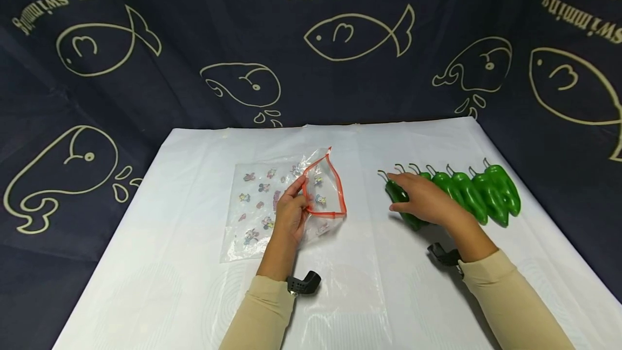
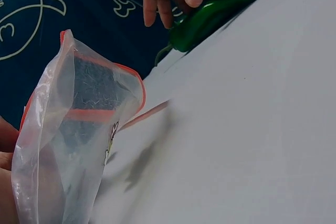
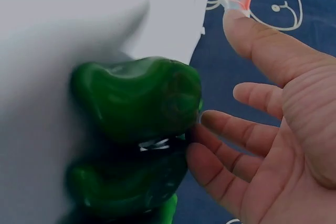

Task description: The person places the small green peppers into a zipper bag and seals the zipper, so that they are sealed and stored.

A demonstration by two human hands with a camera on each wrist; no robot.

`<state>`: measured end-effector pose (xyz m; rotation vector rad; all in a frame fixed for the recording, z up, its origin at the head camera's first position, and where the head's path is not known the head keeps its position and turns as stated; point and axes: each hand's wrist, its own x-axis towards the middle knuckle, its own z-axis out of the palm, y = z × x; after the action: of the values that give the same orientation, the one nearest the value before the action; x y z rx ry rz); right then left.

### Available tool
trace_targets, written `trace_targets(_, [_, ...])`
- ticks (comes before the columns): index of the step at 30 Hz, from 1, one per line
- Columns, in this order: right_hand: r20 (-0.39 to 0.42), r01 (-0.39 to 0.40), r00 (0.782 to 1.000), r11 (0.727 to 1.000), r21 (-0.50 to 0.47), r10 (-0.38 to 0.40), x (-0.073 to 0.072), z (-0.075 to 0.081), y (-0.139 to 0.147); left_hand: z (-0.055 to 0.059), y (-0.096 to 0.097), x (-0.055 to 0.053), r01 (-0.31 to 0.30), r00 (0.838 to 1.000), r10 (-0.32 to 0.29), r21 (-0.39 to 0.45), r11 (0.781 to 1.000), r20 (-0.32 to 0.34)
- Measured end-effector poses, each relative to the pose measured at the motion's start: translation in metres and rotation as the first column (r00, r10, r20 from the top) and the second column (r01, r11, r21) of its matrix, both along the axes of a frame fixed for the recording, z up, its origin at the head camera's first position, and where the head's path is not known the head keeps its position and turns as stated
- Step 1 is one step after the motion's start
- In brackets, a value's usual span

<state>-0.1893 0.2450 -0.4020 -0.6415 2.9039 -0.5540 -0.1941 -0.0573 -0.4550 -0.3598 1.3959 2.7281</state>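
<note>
Left hand (image 1: 291, 215) pinching the clear bag (image 1: 264, 199) at its red rim, best kept gaping; right hand (image 1: 424, 197), fingers spread over the counter's (image 1: 160, 263) leftmost green pepper (image 1: 396, 192), best closed squarely around its middle.

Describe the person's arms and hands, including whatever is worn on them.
The left sleeve and right sleeve are long, plain and beige. Near each cuff sits a small black device, the left one curved and dotted with tiny holes, the right one similar in shape. The left hand and right hand show no gloves.
</note>
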Motion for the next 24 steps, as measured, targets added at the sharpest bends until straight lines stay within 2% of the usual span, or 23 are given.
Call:
trace_targets(10, [-0.033,0.026,0.999,0.997,0.07,-0.024,-0.001,-0.006,-0.004,0.002,0.0,0.001,0.012,1.0,-0.012,0.0,1.0,0.004])
trace_targets(17, [-0.113,-0.004,0.993,0.988,0.156,0.022,-0.002,-0.011,-0.006,0.001,0.0,0.0,0.009,1.0,-0.009,-0.004,1.0,0.006])
trace_targets(24, [-0.116,-0.015,0.993,0.981,0.193,0.038,-0.002,-0.01,-0.008,0.001,-0.001,0.001,0.006,1.0,-0.005,-0.01,1.0,0.009])
